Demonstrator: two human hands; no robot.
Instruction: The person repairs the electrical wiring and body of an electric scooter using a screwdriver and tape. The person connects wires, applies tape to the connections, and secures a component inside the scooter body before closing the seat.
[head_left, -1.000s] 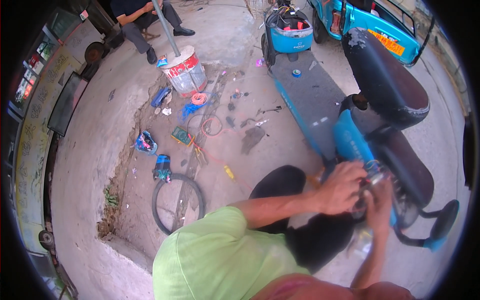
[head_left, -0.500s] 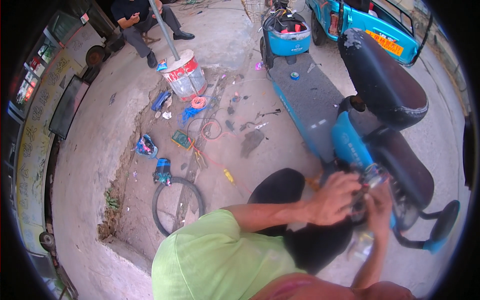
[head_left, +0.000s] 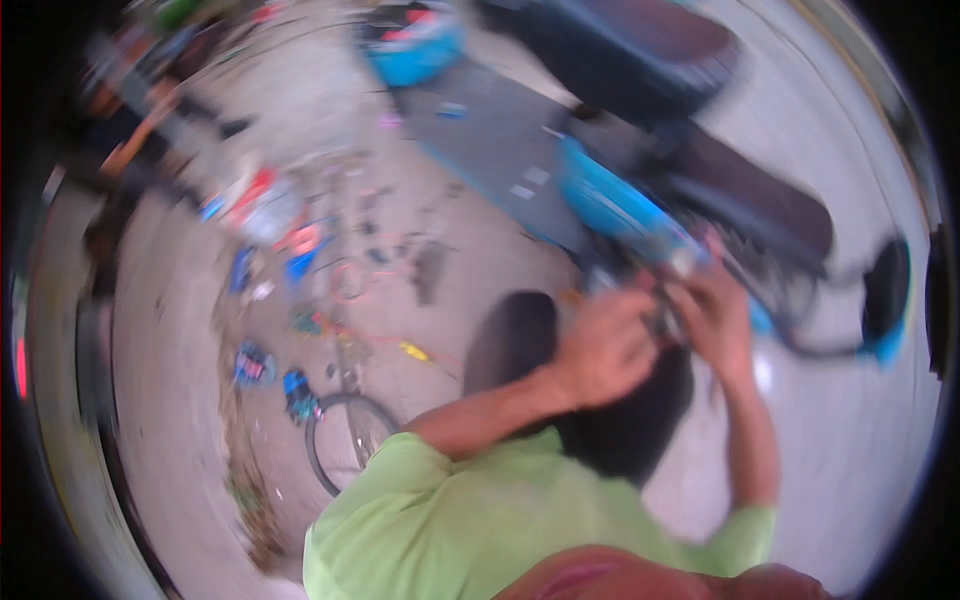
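Both hands meet in front of my knees, beside the rear of a blue electric scooter (head_left: 612, 195). My left hand (head_left: 608, 342) has its fingers curled in toward a small dark part between the hands. From the other side my right hand (head_left: 718, 318) closes its fingers and thumb toward the same spot. Motion smears this part, and the fingers cover most of it, so its kind cannot be made out. Just beyond the fingertips is the end of the blue body panel, with pale, blurred bits at it. Brown-black seats (head_left: 745, 190) are above and to the right.
A grey footboard (head_left: 490, 130) stretches toward the far side. On the ground at left lie a tyre (head_left: 318, 440), a yellow tool or connector (head_left: 414, 351) on a red wire, and blue containers. A red-and-white bucket (head_left: 265, 208) stands farther off, near a seated person (head_left: 140, 135).
My view has swung, so the scooter and ground items appear shifted left and upward. Both hands have drawn slightly back from the scooter's wiring and remain close together.
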